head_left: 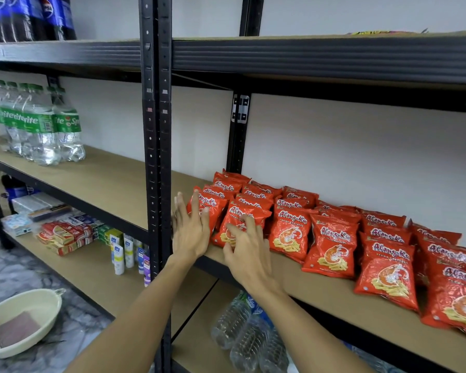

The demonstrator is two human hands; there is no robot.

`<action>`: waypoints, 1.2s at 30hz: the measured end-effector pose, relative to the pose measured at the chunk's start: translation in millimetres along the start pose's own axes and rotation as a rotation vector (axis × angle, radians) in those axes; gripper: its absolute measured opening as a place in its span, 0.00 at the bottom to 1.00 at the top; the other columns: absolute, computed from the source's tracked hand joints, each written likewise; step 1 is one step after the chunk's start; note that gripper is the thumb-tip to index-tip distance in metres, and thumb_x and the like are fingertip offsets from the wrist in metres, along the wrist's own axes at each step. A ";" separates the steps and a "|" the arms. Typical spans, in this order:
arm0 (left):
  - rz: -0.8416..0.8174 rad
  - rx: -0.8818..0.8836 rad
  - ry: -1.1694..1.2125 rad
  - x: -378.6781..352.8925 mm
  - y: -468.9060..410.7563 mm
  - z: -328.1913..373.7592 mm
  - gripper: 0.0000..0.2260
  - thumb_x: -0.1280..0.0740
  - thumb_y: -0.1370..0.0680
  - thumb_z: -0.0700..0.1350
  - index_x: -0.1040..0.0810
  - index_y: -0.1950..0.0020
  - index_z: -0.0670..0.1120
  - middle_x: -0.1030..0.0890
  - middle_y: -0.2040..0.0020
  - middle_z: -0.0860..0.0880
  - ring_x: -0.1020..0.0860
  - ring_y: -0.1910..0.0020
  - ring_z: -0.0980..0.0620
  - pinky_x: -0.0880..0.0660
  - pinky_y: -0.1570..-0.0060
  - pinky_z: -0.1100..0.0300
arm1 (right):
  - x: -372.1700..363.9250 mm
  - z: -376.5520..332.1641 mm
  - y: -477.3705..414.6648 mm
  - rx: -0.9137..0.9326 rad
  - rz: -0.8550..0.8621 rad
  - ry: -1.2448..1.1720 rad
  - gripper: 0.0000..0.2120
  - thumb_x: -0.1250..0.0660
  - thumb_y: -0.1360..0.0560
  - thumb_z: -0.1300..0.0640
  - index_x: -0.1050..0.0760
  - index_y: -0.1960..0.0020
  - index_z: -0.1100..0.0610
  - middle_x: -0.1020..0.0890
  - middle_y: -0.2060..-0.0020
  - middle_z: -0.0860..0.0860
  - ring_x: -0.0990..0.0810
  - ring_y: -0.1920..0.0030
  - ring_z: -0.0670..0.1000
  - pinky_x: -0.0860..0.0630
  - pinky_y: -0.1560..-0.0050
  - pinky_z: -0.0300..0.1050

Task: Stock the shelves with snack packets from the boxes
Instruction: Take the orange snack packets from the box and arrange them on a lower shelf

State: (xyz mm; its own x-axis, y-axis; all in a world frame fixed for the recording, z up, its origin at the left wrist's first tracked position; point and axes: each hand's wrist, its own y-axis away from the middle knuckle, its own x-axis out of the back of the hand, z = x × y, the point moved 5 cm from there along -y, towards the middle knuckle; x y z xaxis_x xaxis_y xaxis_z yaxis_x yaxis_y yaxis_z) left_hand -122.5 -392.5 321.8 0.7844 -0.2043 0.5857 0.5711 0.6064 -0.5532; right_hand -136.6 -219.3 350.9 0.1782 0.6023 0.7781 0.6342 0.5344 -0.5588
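Resting flat, fingers spread, against leftmost red Alang-Ku packet: left hand. Touching neighbouring packet with curled, unclosed fingers: right hand. Lying in rows on middle shelf: remaining packets.

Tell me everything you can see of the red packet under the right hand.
The packet is glossy red plastic, puffed and sealed, printed with a prawn, yellow sticks and white "Alang-Ku" lettering. It leans back at the front of its column, near the left end of the shelf, resting against the packet behind. The right hand lies on its face, fingers spread, not gripping.
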 end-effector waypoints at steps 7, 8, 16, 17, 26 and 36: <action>0.047 -0.026 -0.036 2.5 1.2 3.9 0.29 0.60 0.18 0.63 0.50 0.20 0.52 0.54 0.19 0.42 0.53 0.20 0.41 0.51 0.23 0.41 | 14.1 10.0 9.5 -0.010 -0.005 -0.050 0.20 0.35 0.22 0.50 0.27 0.30 0.48 0.35 0.28 0.50 0.31 0.32 0.52 0.27 0.36 0.53; 0.048 -0.023 -0.043 3.2 1.4 4.3 0.28 0.58 0.17 0.62 0.49 0.20 0.51 0.53 0.19 0.41 0.51 0.20 0.41 0.50 0.23 0.40 | 16.5 12.4 11.0 -0.017 -0.004 -0.050 0.20 0.35 0.22 0.50 0.27 0.30 0.48 0.34 0.28 0.50 0.31 0.33 0.51 0.27 0.36 0.52; 0.099 -0.126 -0.155 13.3 5.0 17.9 0.23 0.54 0.15 0.57 0.42 0.22 0.49 0.43 0.21 0.40 0.45 0.21 0.42 0.48 0.24 0.42 | 39.1 26.0 22.7 -0.045 -0.006 -0.066 0.21 0.36 0.21 0.51 0.29 0.28 0.49 0.34 0.28 0.51 0.32 0.30 0.51 0.28 0.33 0.54; 0.112 -0.148 -0.166 16.3 6.4 23.3 0.23 0.54 0.15 0.56 0.40 0.23 0.49 0.41 0.22 0.40 0.44 0.22 0.42 0.47 0.24 0.41 | 42.0 28.5 23.4 -0.054 -0.004 -0.066 0.21 0.36 0.21 0.51 0.30 0.28 0.49 0.34 0.28 0.50 0.32 0.29 0.51 0.27 0.33 0.55; 0.129 -0.425 -0.215 23.9 21.7 112.7 0.24 0.56 0.15 0.54 0.28 0.30 0.44 0.31 0.26 0.41 0.36 0.25 0.44 0.44 0.24 0.43 | 74.5 66.2 35.6 -0.137 0.025 -0.029 0.20 0.35 0.22 0.52 0.27 0.31 0.50 0.32 0.29 0.51 0.31 0.31 0.52 0.26 0.36 0.58; 0.004 -0.836 -0.188 -26.8 98.7 250.2 0.16 0.47 0.17 0.49 0.21 0.51 0.45 0.19 0.50 0.48 0.24 0.50 0.47 0.29 0.49 0.49 | 162.2 155.6 103.6 -0.274 0.125 0.083 0.19 0.37 0.21 0.49 0.26 0.31 0.51 0.29 0.33 0.52 0.28 0.34 0.53 0.25 0.38 0.54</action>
State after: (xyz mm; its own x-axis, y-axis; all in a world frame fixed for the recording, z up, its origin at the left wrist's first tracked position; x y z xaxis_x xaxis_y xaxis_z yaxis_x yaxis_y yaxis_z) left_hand -147.7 -134.8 399.7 0.7761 -0.0277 0.6300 0.6169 -0.1744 -0.7675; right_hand -159.0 26.1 374.6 0.3214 0.5970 0.7350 0.7804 0.2727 -0.5627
